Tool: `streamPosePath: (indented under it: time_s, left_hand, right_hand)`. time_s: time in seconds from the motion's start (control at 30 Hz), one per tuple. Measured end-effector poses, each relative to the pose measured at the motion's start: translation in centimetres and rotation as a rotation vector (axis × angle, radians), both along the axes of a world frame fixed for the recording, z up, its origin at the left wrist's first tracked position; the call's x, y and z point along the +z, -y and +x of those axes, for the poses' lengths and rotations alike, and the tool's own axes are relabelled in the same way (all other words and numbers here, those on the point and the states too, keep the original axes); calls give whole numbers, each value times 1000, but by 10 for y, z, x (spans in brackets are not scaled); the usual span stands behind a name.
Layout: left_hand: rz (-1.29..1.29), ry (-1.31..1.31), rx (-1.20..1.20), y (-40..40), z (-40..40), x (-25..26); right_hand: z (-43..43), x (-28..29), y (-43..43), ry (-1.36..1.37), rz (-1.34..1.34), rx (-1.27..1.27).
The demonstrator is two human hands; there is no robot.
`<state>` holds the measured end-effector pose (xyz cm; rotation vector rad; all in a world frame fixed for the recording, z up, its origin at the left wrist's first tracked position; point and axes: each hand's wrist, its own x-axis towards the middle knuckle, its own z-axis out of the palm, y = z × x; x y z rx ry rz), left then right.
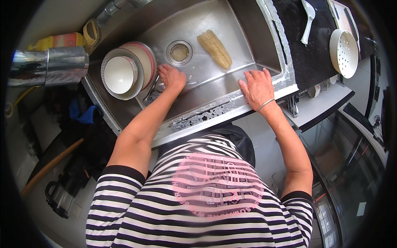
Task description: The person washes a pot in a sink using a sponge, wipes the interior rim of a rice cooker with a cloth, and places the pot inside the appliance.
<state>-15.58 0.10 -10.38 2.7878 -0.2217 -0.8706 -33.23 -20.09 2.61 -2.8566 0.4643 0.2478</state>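
My left hand [172,78] reaches down into a stainless steel sink [214,15], its fingertips close to the right side of a stack of dishes. A metal spoon [161,87] and a thin metal handle [191,82] lie beneath and beside it; whether the fingers grip anything is hidden. The stack has a white bowl [118,75] on top of a ribbed-rim bowl [106,90], with red-rimmed plates [151,55] below. A dark scouring pad [153,97] lies beside my left wrist. My right hand [258,87], fingers spread and holding nothing, is at the sink's front right rim.
A loofah sponge [214,49] lies in the sink, right of the drain [179,53]. On the dark counter are a white ladle [308,21] and a white perforated basket [343,53]. A yellow bottle [59,41] and a foil-wrapped pipe [49,66] stand at left.
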Motion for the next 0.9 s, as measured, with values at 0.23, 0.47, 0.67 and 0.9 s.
streamPosePath:
  time_s: [0.23,0.47,0.67,0.9]
  left_hand:
    - [-138,150,63,19,-5,-4]
    - [-27,186,138,22,-2,-20]
    - [-161,86,85,30,-6,-2]
    - [-177,184,39,21,0,-28]
  right_hand:
    - [-4,-7,12,127,-8,116]
    - [-1,-11,10,58,-14,96]
    - [-1,-10,11,44,-17,67]
    - [1,-10,12,64,-18,77]
